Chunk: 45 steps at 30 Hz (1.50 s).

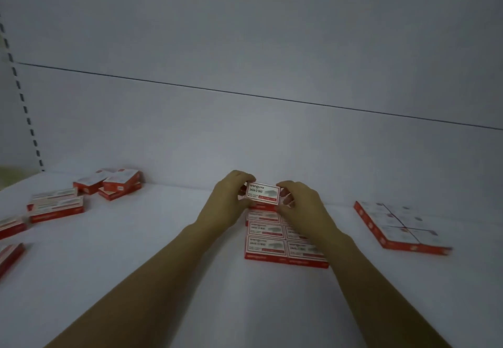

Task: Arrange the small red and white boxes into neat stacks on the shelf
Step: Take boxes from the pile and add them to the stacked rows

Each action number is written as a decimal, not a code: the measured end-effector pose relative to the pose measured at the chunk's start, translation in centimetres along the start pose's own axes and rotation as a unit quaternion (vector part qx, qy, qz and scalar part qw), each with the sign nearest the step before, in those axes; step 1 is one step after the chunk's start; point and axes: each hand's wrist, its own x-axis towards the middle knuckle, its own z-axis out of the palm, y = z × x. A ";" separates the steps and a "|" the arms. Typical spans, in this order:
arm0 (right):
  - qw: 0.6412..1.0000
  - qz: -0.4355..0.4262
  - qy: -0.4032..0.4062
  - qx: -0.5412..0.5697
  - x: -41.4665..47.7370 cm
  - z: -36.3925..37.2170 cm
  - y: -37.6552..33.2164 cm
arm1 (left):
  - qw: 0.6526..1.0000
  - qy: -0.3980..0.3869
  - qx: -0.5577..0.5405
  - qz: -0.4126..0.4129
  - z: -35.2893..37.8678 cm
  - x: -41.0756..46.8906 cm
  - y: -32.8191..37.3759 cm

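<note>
Two hands on one box: left hand (228, 200) curled round the left end of a small red and white box (262, 193), right hand (302, 206) pinching its right end, printed white face turned up toward the camera. Held at the far end of a tidy block of boxes (268, 243), over the block's back left corner; touching the box beneath or just above it, cannot tell. Block laid flat in two columns, red sides facing forward, right column partly hidden behind the right forearm (367, 279). All of it on the white shelf (163, 238), near the middle. Well to the right, a second flat block (400, 228), two columns wide, turned at an angle, blurred. Well to the left, a small untidy pile (114, 183) near the back of the shelf, a nearer pair (55, 206) lying close together, and further boxes (11, 226) cut off by the left edge. Behind, a plain pale back panel (245, 48) crossed by a dark horizontal seam; at far left, a slotted upright (24, 102).
</note>
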 end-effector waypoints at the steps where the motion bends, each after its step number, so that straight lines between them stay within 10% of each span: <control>1: 1.000 0.004 0.015 0.009 -0.2 -0.1 0.4 | 1.000 0.007 -0.009 -0.002 0.6 0.2 0.2; 14: 0.988 0.041 0.008 0.150 -0.3 -1.4 1.9 | 0.983 0.009 -0.166 -0.082 0.9 0.5 0.7; 21: 0.881 0.187 -0.105 0.421 0.1 -2.4 1.8 | 0.916 -0.049 -0.349 -0.194 -0.2 0.7 0.2; 29: 0.857 0.282 -0.123 0.414 -0.2 -2.4 1.2 | 0.891 -0.121 -0.353 -0.260 0.0 0.9 0.7; 36: 0.883 0.192 -0.038 0.427 -0.1 -2.6 1.3 | 0.855 -0.166 -0.422 -0.251 -0.4 0.9 0.4; 45: 0.979 -0.073 0.054 0.185 -1.0 -1.4 -1.8 | 0.929 -0.105 -0.327 -0.138 0.6 0.2 0.7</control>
